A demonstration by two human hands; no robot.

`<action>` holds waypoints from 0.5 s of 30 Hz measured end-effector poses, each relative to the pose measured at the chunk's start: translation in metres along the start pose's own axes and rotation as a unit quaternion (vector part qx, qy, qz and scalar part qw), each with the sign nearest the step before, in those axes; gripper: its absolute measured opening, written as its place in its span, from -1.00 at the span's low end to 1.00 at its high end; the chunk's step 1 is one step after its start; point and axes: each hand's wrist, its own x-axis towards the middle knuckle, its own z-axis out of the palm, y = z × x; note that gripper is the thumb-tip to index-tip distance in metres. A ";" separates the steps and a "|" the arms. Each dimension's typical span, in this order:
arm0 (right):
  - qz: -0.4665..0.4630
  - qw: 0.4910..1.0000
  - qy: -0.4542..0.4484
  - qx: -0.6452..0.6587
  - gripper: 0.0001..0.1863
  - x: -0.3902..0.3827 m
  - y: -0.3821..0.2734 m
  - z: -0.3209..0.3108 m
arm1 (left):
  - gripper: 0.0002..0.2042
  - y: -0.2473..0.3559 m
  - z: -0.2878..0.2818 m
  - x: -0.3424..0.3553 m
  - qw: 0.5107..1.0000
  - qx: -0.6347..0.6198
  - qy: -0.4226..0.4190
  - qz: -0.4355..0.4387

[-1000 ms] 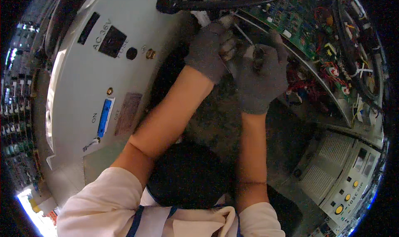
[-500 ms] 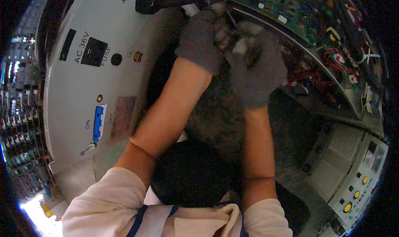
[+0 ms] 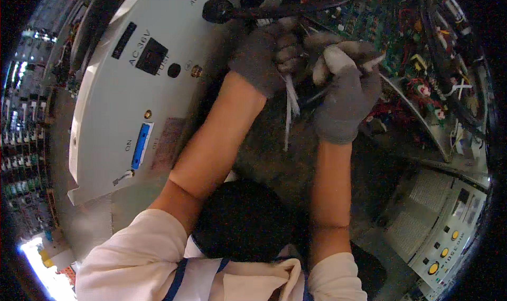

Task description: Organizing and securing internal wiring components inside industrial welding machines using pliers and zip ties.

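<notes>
My left hand (image 3: 269,58), in a grey glove, is closed in a fist around a bundle of thin white cable ties (image 3: 290,108), whose ends hang below it. Just to the right is my right hand (image 3: 348,84), also gloved, with its fingers curled and thumb against them. Whatever sits in those fingers is too small and dark to name. Behind both hands runs a thick black cable (image 3: 296,10), its round connector (image 3: 217,10) plugged into a light grey panel (image 3: 105,127).
A blue switch (image 3: 140,146) and black fuse socket (image 3: 153,56) are on the panel at left. Green circuit boards (image 3: 364,16) with red wires (image 3: 417,87) lie at upper right. At lower right stands a machine front (image 3: 449,243) with yellow knobs. A black round shape (image 3: 243,222) is below my arms.
My right hand has drawn slightly right and away from my left, its curled fingers now plainer. The white cable ties now hang into view below my left fist. The whole view has shifted a little.
</notes>
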 end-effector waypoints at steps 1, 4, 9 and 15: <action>0.061 0.998 -0.005 0.016 -0.93 -0.002 0.001 0.002 | -0.88 0.001 0.014 -0.003 0.994 0.050 0.098 0.013; 0.172 0.984 -0.003 0.055 -0.90 -0.010 0.009 0.003 | -0.89 0.008 0.014 -0.007 0.983 0.097 0.156 0.021; 0.357 0.897 -0.007 0.262 -0.89 -0.008 -0.004 -0.004 | -0.88 0.007 0.020 -0.005 0.981 0.122 0.152 0.021; 0.361 0.882 -0.003 0.303 -0.92 -0.005 -0.005 0.006 | -0.83 0.016 0.018 0.007 0.984 0.101 0.146 -0.012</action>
